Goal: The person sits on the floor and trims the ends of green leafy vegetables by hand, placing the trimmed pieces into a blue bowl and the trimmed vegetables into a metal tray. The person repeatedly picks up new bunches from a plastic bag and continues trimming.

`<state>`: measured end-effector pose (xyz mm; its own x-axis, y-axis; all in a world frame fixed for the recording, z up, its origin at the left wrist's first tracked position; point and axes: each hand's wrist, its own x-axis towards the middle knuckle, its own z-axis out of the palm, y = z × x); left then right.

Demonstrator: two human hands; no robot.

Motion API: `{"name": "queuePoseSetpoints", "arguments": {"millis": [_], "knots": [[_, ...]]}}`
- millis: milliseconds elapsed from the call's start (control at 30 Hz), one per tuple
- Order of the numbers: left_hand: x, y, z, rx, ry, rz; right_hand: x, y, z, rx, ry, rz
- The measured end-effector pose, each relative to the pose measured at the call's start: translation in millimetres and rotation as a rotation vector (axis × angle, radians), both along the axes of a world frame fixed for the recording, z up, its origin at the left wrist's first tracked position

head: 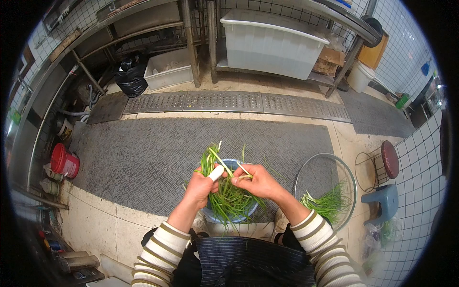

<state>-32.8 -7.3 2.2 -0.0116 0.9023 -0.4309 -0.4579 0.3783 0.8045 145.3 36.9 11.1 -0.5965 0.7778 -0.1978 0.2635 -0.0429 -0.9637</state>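
Note:
Over a blue basin (254, 209) heaped with green leafy stalks (229, 201), my left hand (202, 184) is closed around a bunch of green stalks (208, 158); a white wrapping covers its thumb. Pale stalk ends stick up from that bunch. Just to its right, my right hand (257, 180) pinches a few thin pale stalks between thumb and fingers, close to the left fingertips. To the right, a round mesh strainer (353, 179) on the floor holds more long green stalks (324, 202).
A ribbed grey mat (143, 158) lies under the basin. Right of the strainer stand a blue plastic stool (385, 202) and a red-topped stool (389, 159). A red bucket (64, 160) is at the left. Ahead are a perforated metal drain cover (222, 101) and a large white bin (272, 46).

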Motion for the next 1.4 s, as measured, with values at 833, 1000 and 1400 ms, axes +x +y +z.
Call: {"name": "queuePoseSetpoints", "arguments": {"millis": [833, 1000, 1400], "knots": [[-41.7, 14.8, -13.5, 0.002, -0.431, 0.557, 11.8, 0.5, 3.5, -0.196, 0.192, 0.029], [-8.8, 4.1, 6.6, 0.198, -0.252, 0.151, 6.4, 1.0, -1.2, -0.377, 0.286, -0.004], [-2.8, 1.5, 1.9, 0.100, 0.130, 0.188, -5.4, -3.9, -2.9, -0.345, 0.267, -0.029]]}}
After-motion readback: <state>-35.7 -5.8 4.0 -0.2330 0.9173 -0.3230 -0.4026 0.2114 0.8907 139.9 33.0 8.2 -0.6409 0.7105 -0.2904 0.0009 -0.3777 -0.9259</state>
